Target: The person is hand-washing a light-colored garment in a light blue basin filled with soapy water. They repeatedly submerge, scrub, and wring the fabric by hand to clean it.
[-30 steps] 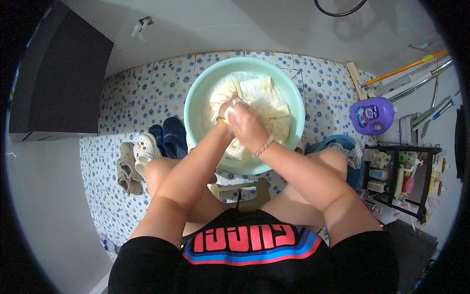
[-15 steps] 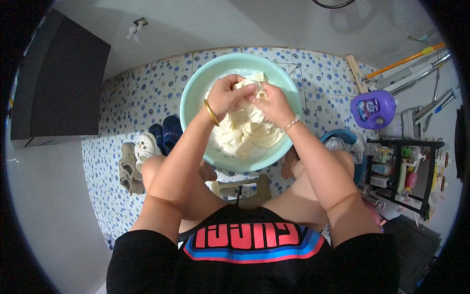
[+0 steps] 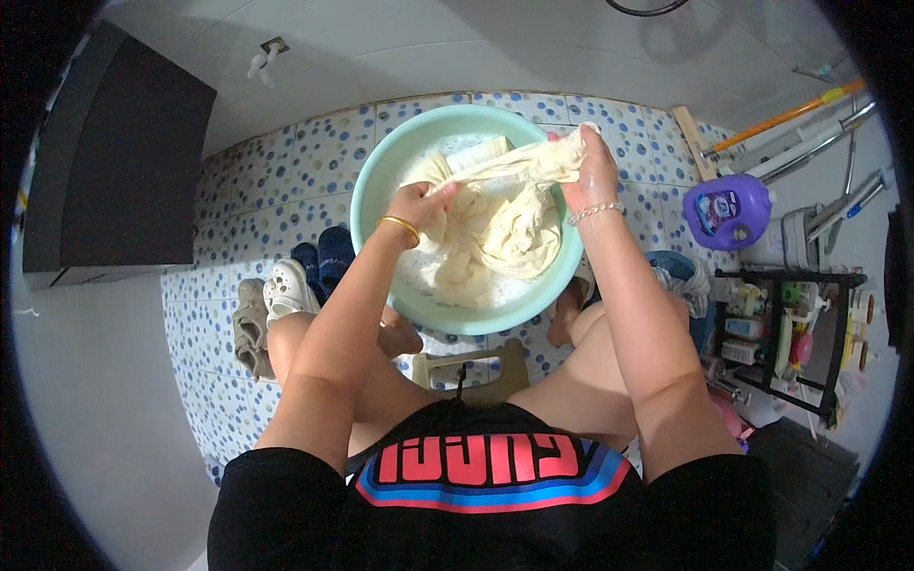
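A view from above of a person seated low on a small wooden stool (image 3: 473,366), knees apart, bent over a washing basin on a floor of white tiles with blue dots (image 3: 286,181).

The largest container is a round, pale green plastic basin (image 3: 381,181), set on the tiles directly ahead of the knees. It holds a heap of wet cream-coloured cloth (image 3: 495,238) lying in shallow, soapy-looking water; the cloth fills most of the bottom. One part of the cloth is pulled up out of the heap and stretched into a taut band across the far half of the basin.

The left hand (image 3: 419,202), with a gold bangle on its wrist, is closed around the left end of that band, over the middle of the basin. The right hand (image 3: 588,171), with a beaded bracelet on its wrist, is clenched on the other end, raised above the basin's right rim.

To the right, near the basin but apart from it, stands a purple detergent jug (image 3: 725,209). Beyond it, at the right edge, a dark shelf rack (image 3: 790,343) holds small bottles and bright items too small to tell apart. Long-handled tools lean in the upper right corner.

Left of the basin, several sandals and slippers (image 3: 286,295) lie together beside the person's left leg. Further left the dotted tiles run bare as far as a dark cabinet (image 3: 124,171).
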{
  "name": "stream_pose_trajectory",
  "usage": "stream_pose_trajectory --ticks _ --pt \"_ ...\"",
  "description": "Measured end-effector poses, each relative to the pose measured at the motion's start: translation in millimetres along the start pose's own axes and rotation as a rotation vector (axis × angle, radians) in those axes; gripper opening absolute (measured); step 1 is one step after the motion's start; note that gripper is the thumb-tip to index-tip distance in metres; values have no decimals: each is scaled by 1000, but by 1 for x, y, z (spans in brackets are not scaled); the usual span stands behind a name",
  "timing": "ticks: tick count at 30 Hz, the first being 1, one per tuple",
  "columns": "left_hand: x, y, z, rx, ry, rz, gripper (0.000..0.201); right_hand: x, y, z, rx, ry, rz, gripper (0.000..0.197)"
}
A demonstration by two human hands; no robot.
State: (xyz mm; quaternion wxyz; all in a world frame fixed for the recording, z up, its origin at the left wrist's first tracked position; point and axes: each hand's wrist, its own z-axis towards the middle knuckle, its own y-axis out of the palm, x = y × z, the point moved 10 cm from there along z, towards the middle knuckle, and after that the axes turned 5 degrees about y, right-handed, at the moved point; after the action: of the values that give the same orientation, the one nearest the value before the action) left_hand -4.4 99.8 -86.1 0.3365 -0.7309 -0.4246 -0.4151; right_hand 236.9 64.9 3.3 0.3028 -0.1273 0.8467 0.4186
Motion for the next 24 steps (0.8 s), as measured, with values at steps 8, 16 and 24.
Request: stream_pose_trajectory --ticks 8,16,24 --pt "49 18 -8 -208 86 -612 34 70 62 -46 -639 -537 -1535 31" --pt "55 5 -13 16 477 352 42 54 27 5 -250 -60 -664 16" --pt "18 -11 -3 2 104 -158 19 52 4 17 6 9 -427 13"
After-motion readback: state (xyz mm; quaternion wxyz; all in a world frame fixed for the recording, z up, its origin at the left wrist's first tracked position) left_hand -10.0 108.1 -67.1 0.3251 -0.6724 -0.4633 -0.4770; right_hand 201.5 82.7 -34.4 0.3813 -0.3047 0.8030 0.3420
